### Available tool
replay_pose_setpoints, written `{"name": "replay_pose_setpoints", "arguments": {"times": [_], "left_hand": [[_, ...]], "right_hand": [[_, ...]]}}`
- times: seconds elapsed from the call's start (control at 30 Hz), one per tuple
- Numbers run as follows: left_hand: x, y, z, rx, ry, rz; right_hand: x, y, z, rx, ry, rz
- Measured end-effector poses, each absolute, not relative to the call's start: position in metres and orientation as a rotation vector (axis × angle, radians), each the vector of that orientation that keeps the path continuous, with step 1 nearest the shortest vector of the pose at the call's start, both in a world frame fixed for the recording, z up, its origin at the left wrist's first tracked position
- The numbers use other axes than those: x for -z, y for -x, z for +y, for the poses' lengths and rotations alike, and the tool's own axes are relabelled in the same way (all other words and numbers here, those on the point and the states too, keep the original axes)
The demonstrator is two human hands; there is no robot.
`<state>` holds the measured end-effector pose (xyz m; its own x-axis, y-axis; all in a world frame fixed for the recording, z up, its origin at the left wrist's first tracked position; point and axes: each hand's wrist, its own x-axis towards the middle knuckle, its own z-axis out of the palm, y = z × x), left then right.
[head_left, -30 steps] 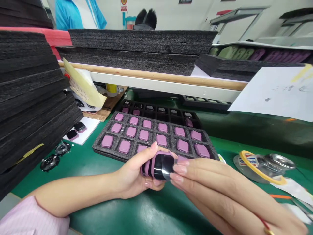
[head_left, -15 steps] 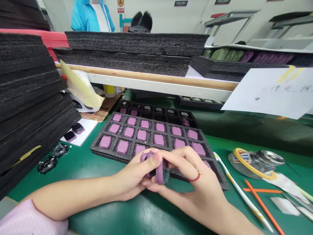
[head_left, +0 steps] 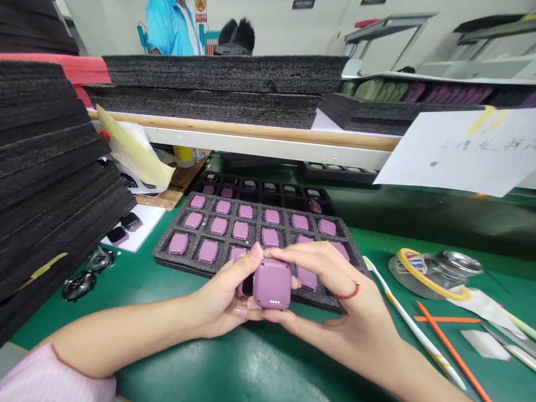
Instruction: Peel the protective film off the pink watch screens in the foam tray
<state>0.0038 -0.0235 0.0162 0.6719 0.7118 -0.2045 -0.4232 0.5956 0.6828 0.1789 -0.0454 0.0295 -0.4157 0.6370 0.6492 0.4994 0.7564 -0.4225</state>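
My left hand (head_left: pixel 224 296) grips a small stack of purple watch bodies (head_left: pixel 245 283) above the green mat. My right hand (head_left: pixel 335 290) pinches one purple watch body (head_left: pixel 272 285) at the front of that stack, its plain purple back turned toward me. Just behind my hands lies a black foam tray (head_left: pixel 167 258) with pockets full of purple watch bodies (head_left: pixel 240 230). A red ring shows on a right finger.
Tall stacks of black foam sheets (head_left: pixel 50 167) rise at the left and on the shelf (head_left: pixel 226 84). A second dark tray (head_left: pixel 268 190) lies farther back. Tape roll on a metal dish (head_left: pixel 435 268), a white stick (head_left: pixel 412 329) and orange sticks (head_left: pixel 452 346) lie at right. A person in blue (head_left: pixel 171 28) stands behind.
The watch body in my right hand has been turned over, from its glossy black screen facing me to its purple back. My right hand came in over the stack.
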Motion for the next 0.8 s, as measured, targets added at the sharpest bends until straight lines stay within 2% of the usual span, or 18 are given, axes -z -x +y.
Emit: {"name": "replay_pose_setpoints", "arguments": {"times": [0.13, 0.23, 0.37, 0.63, 0.8], "left_hand": [[-0.007, -0.005, -0.015, -0.785, -0.573, 0.533], [0.002, -0.004, -0.002, -0.919, -0.597, 0.648], [0.009, -0.001, 0.014, -0.871, -0.741, 0.686], [0.010, 0.004, 0.022, -0.736, -0.752, 0.664], [0.012, 0.005, 0.023, -0.728, -0.748, 0.654]], "right_hand": [[-0.027, -0.189, -0.029, -0.078, 0.851, -2.144], [-0.024, -0.209, 0.009, -0.007, 1.081, -1.984], [-0.011, -0.237, 0.073, -0.150, 1.515, -1.800], [0.024, -0.250, 0.138, -0.158, 1.776, -1.888], [0.019, -0.270, 0.153, -0.263, 1.924, -1.968]]}}
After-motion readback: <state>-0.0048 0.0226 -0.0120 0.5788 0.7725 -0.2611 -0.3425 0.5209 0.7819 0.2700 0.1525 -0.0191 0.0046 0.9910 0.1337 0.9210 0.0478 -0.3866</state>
